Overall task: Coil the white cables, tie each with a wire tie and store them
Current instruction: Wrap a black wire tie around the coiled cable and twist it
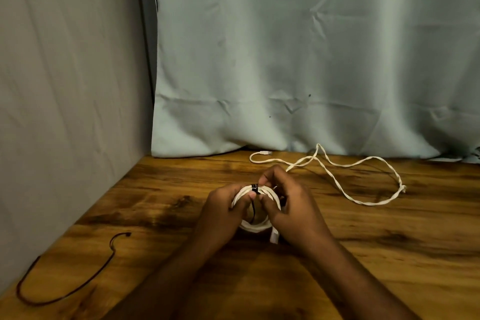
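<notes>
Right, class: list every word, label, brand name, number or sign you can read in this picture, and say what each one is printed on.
None: no readable text shows in this view.
Coiled white cable, held in both hands: no print visible.
Black wire tie around the coil: no marking visible.
Loose white cable on the wooden table: its plug is too small to show any marking.
Dark wire tie on the table: plain.
Cloth backdrop: plain.

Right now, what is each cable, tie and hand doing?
Coil: wound up, held in both hands.
Black tie: wrapped round the coil, tail hanging.
Loose cable: uncoiled on the table.
Spare tie: lying loose.
Left hand: grips coil.
Right hand: grips coil.
</notes>
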A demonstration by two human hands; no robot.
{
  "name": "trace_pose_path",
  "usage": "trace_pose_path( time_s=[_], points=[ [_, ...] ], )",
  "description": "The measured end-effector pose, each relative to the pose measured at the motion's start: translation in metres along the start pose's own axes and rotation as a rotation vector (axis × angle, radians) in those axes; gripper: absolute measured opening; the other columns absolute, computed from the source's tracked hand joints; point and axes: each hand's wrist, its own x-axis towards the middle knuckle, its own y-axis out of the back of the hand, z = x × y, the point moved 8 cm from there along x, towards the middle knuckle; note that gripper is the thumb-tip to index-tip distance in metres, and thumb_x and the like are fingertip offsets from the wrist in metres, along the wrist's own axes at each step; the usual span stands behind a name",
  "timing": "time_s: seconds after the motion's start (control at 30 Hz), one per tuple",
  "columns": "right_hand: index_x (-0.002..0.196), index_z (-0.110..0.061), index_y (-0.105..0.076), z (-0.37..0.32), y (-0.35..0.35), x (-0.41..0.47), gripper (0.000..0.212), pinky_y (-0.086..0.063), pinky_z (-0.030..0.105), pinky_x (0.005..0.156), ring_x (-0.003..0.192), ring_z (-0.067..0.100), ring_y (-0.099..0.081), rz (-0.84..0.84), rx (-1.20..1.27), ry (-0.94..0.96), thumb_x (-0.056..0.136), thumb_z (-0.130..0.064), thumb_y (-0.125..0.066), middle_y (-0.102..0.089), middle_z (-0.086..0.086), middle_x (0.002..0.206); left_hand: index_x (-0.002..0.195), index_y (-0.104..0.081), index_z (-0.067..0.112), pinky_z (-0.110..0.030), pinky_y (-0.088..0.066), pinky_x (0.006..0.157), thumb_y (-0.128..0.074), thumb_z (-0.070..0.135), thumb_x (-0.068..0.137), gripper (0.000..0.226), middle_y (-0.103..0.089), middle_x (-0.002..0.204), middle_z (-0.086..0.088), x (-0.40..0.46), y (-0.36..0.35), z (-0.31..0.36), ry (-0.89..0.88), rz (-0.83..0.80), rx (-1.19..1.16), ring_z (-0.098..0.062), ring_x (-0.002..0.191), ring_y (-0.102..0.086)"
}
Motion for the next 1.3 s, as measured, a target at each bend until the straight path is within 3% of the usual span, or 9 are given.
trace_pose_path(
  time_s=[0.13,0.23,0.37,0.63,0.8,0.9,0.97,1.17,1.3],
  points=[
    [0.099,-0.037,-0.059,-0.007,0.002,-0.001,0.022,-0.056,0.042,0.072,0.090,0.008,-0.063,0.016,-0.156,0.102,0.089,-0.020,-0.068,-0.063,-0.019,0.099,0.084,-0.070,0.000,-0.029,-0.051,0.064,-0.059,0.017,0.098,0.025,-0.073,0.073,-0.012,-0.001,-0.006,-0.003,0.112,-0.094,-0.226,-0.020,0.064,-0.066],
    [0.102,-0.040,-0.061,-0.014,0.008,0.001,0.018,-0.056,0.042,0.075,0.099,0.006,-0.062,0.045,-0.204,0.186,0.088,-0.033,-0.070,-0.058,-0.023,0.112,0.090,-0.068,-0.010,-0.032,-0.049,0.070,-0.060,0.018,0.097,0.031,-0.072,0.084,-0.027,-0.001,-0.009,-0.008,0.223,-0.092,-0.423,-0.025,0.072,-0.064],
    [0.103,-0.037,-0.069,-0.025,0.008,-0.002,0.024,-0.053,0.041,0.079,0.107,0.015,-0.061,0.056,-0.331,0.345,0.082,-0.030,-0.079,-0.058,-0.012,0.120,0.096,-0.064,-0.013,-0.039,-0.048,0.077,-0.060,0.023,0.098,0.036,-0.068,0.096,-0.036,-0.006,-0.011,-0.015,0.311,-0.118,-0.509,-0.034,0.081,-0.063],
    [0.097,-0.025,-0.076,-0.054,0.003,-0.013,0.013,-0.035,0.034,0.077,0.095,0.021,-0.058,0.115,-0.510,0.639,0.086,-0.020,-0.078,-0.068,-0.006,0.098,0.106,-0.069,-0.007,-0.036,-0.052,0.076,-0.059,0.022,0.098,0.031,-0.071,0.101,-0.032,-0.006,-0.013,-0.014,0.378,-0.113,-0.649,-0.036,0.088,-0.066],
    [0.089,-0.019,-0.073,-0.036,0.014,-0.006,0.005,-0.050,0.037,0.073,0.087,0.010,-0.063,0.189,-0.159,0.391,0.090,-0.024,-0.076,-0.069,-0.012,0.087,0.106,-0.069,0.004,-0.037,-0.053,0.078,-0.059,0.011,0.095,0.016,-0.072,0.104,-0.026,-0.004,-0.016,-0.011,0.332,-0.107,-0.716,-0.034,0.088,-0.066],
    [0.083,-0.018,-0.075,-0.015,0.022,-0.002,0.009,-0.053,0.021,0.071,0.081,0.009,-0.068,0.249,0.145,0.118,0.086,-0.012,-0.080,-0.072,-0.011,0.080,0.123,-0.059,0.008,-0.046,-0.052,0.087,-0.066,0.015,0.085,0.040,-0.072,0.111,-0.024,0.000,-0.015,-0.003,0.295,-0.082,-0.794,-0.037,0.092,-0.065],
    [0.082,-0.018,-0.075,-0.006,0.021,-0.002,0.013,-0.052,0.014,0.070,0.079,0.007,-0.070,0.264,0.264,0.006,0.084,-0.006,-0.081,-0.074,-0.009,0.078,0.117,-0.063,0.010,-0.044,-0.052,0.086,-0.068,0.018,0.083,0.036,-0.073,0.105,-0.022,0.001,-0.013,0.000,0.259,-0.062,-0.786,-0.034,0.088,-0.064],
    [0.084,-0.010,-0.077,0.010,0.014,-0.001,0.007,-0.056,0.019,0.067,0.075,0.009,-0.072,0.253,0.619,-0.209,0.084,-0.003,-0.078,-0.078,0.002,0.081,0.109,-0.065,0.007,-0.036,-0.059,0.078,-0.065,0.014,0.093,0.017,-0.075,0.091,-0.016,0.001,0.000,0.008,0.076,0.008,-0.489,-0.027,0.087,-0.073],
    [0.086,-0.005,-0.079,0.010,0.011,-0.001,0.008,-0.054,0.017,0.065,0.071,0.004,-0.070,0.283,0.628,-0.223,0.079,-0.003,-0.082,-0.078,0.001,0.078,0.106,-0.066,0.008,-0.030,-0.060,0.074,-0.065,0.009,0.094,0.013,-0.076,0.087,-0.010,-0.001,0.009,0.013,0.005,0.099,-0.377,-0.021,0.084,-0.074]
  ],
)
